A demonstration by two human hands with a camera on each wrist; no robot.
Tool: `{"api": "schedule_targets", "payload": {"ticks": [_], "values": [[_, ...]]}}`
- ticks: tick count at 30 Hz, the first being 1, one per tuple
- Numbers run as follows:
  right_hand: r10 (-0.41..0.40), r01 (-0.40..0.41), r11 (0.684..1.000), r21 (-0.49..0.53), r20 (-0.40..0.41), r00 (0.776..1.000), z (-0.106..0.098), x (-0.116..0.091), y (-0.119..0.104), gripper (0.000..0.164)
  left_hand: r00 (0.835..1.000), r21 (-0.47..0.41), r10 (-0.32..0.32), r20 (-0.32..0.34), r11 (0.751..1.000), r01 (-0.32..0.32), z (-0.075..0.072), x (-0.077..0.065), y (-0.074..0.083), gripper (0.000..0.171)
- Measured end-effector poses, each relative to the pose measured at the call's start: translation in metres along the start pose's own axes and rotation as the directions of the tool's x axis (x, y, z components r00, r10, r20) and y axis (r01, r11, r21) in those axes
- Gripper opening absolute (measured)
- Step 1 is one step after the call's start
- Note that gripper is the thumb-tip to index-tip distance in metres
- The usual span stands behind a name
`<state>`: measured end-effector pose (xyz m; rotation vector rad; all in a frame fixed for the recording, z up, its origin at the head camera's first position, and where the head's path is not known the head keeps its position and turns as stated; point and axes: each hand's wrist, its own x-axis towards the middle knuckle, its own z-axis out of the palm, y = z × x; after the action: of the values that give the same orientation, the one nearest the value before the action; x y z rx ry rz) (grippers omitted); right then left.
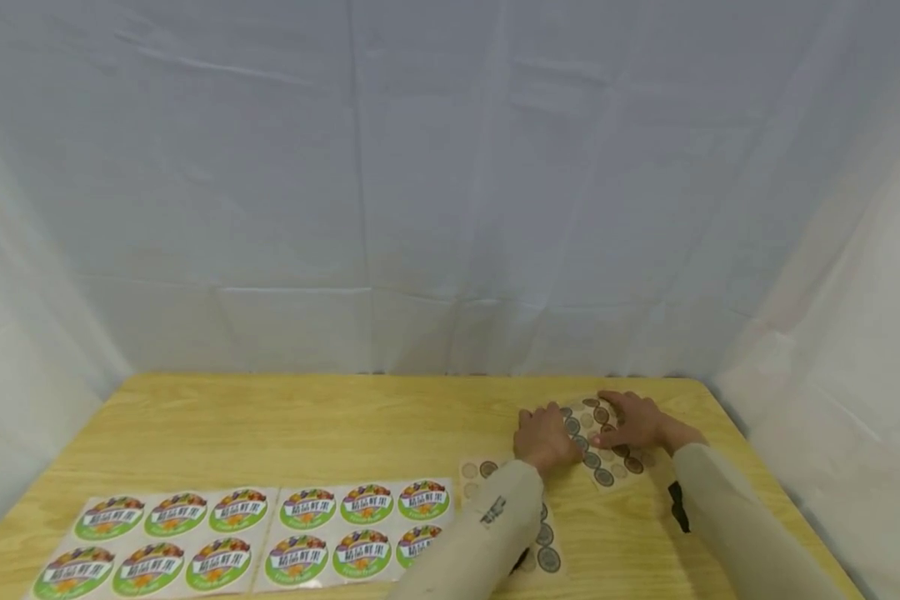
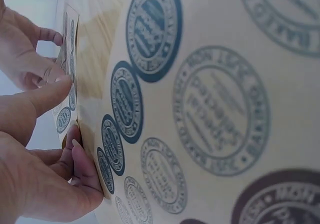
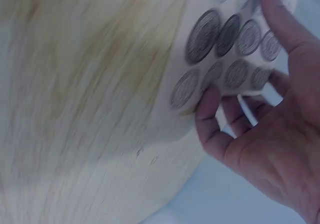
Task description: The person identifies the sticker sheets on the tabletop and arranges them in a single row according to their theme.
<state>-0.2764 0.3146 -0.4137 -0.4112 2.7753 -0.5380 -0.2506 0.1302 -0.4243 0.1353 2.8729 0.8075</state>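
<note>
A sheet of round stickers (image 1: 588,421), in dark, brown and pale rings, lies at the table's back right between both hands. My left hand (image 1: 546,437) is at its left edge; in the left wrist view the curled fingers (image 2: 85,171) and thumb hold that edge. From the right, my right hand (image 1: 636,421) grips the same sheet, thumb on the printed face and fingers round the far edge. The right wrist view shows that edge of the sheet (image 3: 235,59) slightly raised. Beneath my left forearm lies a second, similar sticker sheet (image 1: 547,557), partly hidden by the sleeve.
Two white sheets of colourful fruit stickers, a left one (image 1: 138,542) and a right one (image 1: 330,533), lie side by side at the front left of the wooden table (image 1: 270,425). White sheeting (image 1: 420,208) hangs behind the table and at both sides.
</note>
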Motion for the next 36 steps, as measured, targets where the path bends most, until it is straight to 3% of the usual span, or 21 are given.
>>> {"api": "schedule_targets", "payload": {"ticks": [5,16,19,22,26,31,36], "values": [[0.014,-0.016,0.996,-0.086,-0.015,1.0,-0.005,0.0,-0.011,0.085,1.0,-0.033,-0.012,-0.007,0.999,0.012,-0.001,-0.001,0.005,0.051],[0.04,-0.049,0.995,-0.084,-0.103,0.994,0.004,0.003,-0.016,0.084,0.999,0.005,-0.012,-0.045,1.0,0.012,0.0,-0.002,0.009,0.046],[0.05,-0.058,0.996,-0.063,-0.126,0.991,0.004,0.002,-0.018,0.085,0.997,-0.011,0.023,-0.071,1.0,-0.024,-0.001,-0.003,0.008,0.042],[0.06,-0.062,0.998,-0.011,-0.145,0.988,0.001,0.003,-0.019,0.087,0.993,-0.103,0.058,-0.101,0.992,-0.069,-0.003,-0.002,0.007,0.041],[0.052,-0.046,0.998,0.046,-0.133,0.99,-0.004,0.004,-0.02,0.089,0.982,-0.219,0.118,-0.145,0.964,-0.148,-0.008,0.002,0.003,0.051],[0.033,-0.026,0.995,0.097,-0.079,0.996,-0.006,-0.001,-0.025,0.091,0.977,-0.25,0.152,-0.148,0.95,-0.186,-0.013,0.002,-0.006,0.059],[0.0,0.004,0.998,0.069,-0.049,0.999,-0.01,-0.017,-0.036,0.086,0.977,-0.245,0.176,-0.117,0.949,-0.2,-0.018,-0.005,-0.013,0.058]]}}
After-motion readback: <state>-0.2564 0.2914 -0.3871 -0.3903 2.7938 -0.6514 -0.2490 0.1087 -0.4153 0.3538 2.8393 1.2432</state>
